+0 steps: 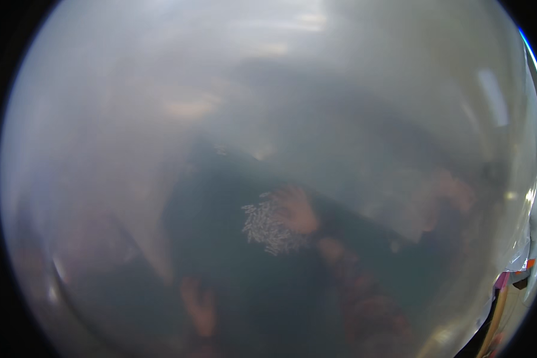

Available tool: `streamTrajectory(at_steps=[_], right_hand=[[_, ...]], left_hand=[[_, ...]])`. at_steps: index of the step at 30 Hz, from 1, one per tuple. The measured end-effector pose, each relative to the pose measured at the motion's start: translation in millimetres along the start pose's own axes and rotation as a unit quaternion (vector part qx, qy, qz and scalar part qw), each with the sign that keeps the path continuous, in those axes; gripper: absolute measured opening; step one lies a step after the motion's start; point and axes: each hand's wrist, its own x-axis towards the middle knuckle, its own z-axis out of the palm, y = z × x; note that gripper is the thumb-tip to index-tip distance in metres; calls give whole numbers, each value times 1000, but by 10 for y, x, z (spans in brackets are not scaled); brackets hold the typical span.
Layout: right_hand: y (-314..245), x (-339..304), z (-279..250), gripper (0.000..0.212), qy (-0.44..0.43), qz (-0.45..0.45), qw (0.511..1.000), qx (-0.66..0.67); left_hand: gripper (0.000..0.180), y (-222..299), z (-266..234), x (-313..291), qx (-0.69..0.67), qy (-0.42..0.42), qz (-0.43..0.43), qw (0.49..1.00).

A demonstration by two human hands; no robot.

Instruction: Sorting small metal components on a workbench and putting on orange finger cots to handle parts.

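A hazy, see-through film [340,36] veils nearly the whole view, so outlines are soft. Beneath it, a heap of small, slender, whitish pieces [265,230] lies on a dark green surface [221,185]; what kind they are is too blurred to make out. My right hand [295,209] rests at the heap's upper right side, its fingers stretched out over the pieces. Lower and to the left, my left hand [200,307] is apart from the heap, low over the dark surface. Its fingers are too smeared to read.
A few more whitish pieces [221,150] lie beyond the heap. Toward the right, a blurred skin-toned shape [450,191], perhaps another person's hand, shows near a pale patch. Crumpled clear plastic [522,238] and a tan stick-like thing [495,319] border the right rim.
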Motion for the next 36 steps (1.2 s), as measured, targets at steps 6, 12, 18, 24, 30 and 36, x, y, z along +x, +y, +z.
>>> streamTrajectory(at_steps=[6, 12, 18, 24, 30, 36], right_hand=[[-406, -147, -140, 53, -59, -33, 994, 88], [-764, -515, -27, 54, -73, -68, 989, 107], [-745, -148, 31, 51, -5, -49, 987, 151], [-178, 314, 519, 44, 14, 16, 999, 35], [-551, -433, 314, 44, -157, 24, 970, 184], [-403, -665, -55, 45, -25, 87, 985, 149]], left_hand=[[45, -302, 11, -320, -12, 22, 55, 998], [45, -198, -146, -324, 112, -43, 91, 989], [50, -316, -143, -370, 150, -37, 106, 982], [52, -226, -92, -305, 140, -35, 128, 981], [52, -222, -175, -319, 138, -26, 114, 983], [52, -253, -150, -351, 126, -42, 105, 986]])
